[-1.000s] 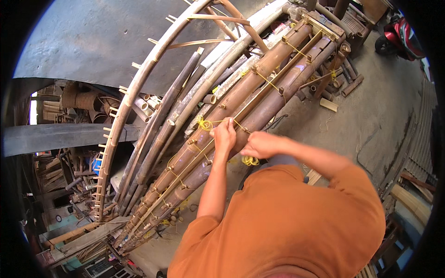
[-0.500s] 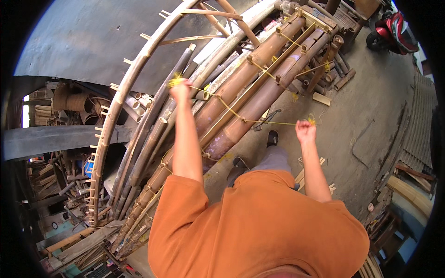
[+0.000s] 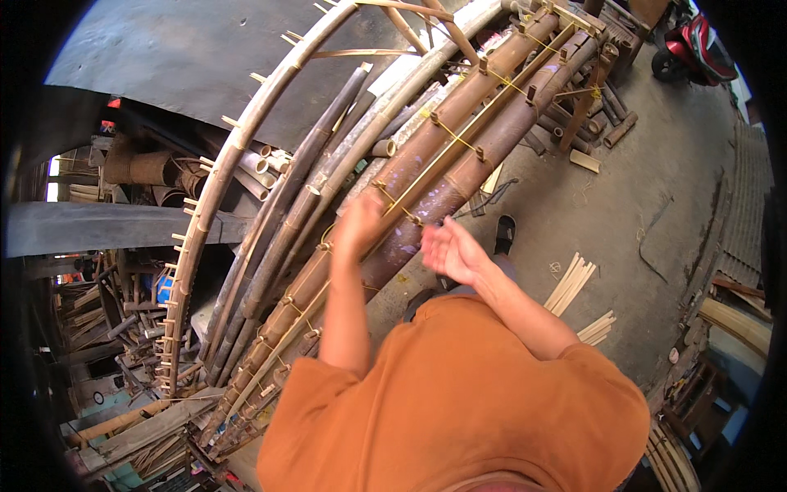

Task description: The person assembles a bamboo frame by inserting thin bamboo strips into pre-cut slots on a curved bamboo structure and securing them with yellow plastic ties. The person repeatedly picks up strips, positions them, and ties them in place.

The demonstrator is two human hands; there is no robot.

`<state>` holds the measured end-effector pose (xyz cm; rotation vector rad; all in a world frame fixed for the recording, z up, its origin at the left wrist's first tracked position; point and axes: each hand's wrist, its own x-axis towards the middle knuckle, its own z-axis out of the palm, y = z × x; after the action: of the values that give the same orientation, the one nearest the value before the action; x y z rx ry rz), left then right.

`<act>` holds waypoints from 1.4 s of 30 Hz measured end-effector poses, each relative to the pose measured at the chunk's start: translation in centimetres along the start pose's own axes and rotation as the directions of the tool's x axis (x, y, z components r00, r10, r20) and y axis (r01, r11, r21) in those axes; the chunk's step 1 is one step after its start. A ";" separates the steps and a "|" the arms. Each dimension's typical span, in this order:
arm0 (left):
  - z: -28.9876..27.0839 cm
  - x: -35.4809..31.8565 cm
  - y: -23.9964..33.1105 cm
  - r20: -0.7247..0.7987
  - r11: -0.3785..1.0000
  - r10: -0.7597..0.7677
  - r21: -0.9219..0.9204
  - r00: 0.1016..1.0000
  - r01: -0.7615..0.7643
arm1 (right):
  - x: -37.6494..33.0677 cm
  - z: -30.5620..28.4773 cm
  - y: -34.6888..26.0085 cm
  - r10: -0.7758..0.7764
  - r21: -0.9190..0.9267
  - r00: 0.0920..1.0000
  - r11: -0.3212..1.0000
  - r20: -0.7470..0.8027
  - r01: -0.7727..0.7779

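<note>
Two thick brown bamboo poles (image 3: 486, 79) run diagonally side by side, with a thin bamboo strip (image 3: 452, 156) between them. Short wooden pegs (image 3: 480, 153) stick out of the poles, and yellow cord (image 3: 452, 131) is strung across from peg to peg. My left hand (image 3: 361, 221) is over the left pole beside a peg, smeared by motion, so its fingers are hard to read. Close to the right pole's edge, my right hand (image 3: 453, 250) has its fingers stretched out and apart. No cord shows plainly in either hand.
A curved bamboo frame with pegs (image 3: 220, 184) rises at the left, beside stacked dark poles (image 3: 270, 201). Bamboo sticks (image 3: 571, 283) lie on the concrete floor (image 3: 648, 238) at my right. A red motorbike (image 3: 695, 51) stands at the far right.
Both hands have come together from wide apart: the left moved down and right, the right moved up-left to the poles. The yellow cord stretched between them no longer shows taut.
</note>
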<state>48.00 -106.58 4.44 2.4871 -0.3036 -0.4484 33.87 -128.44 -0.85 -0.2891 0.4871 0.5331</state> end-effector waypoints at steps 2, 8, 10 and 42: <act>4.1 -3.6 3.0 -0.052 0.986 -0.127 0.099 0.990 0.132 | 2.9 4.1 0.1 -0.523 0.137 0.835 0.827 -0.170 0.546; 9.3 -2.4 0.0 -0.670 0.946 0.221 -0.029 0.709 -0.322 | 5.9 18.0 0.2 -0.013 -0.662 0.829 -0.610 0.559 0.436; 6.1 -4.0 3.1 -0.372 0.996 -0.045 0.056 0.927 0.071 | 10.3 18.1 -4.0 -0.042 -0.462 0.858 -0.856 0.512 0.234; -6.7 -3.7 -6.4 -0.413 0.973 -0.150 0.099 0.898 0.208 | -1.5 0.5 2.3 -0.246 -0.688 0.731 -0.609 0.637 0.394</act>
<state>47.92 -96.90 6.73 2.6814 0.0660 0.0266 31.66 -126.93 0.02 -2.2682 -0.5111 -0.0547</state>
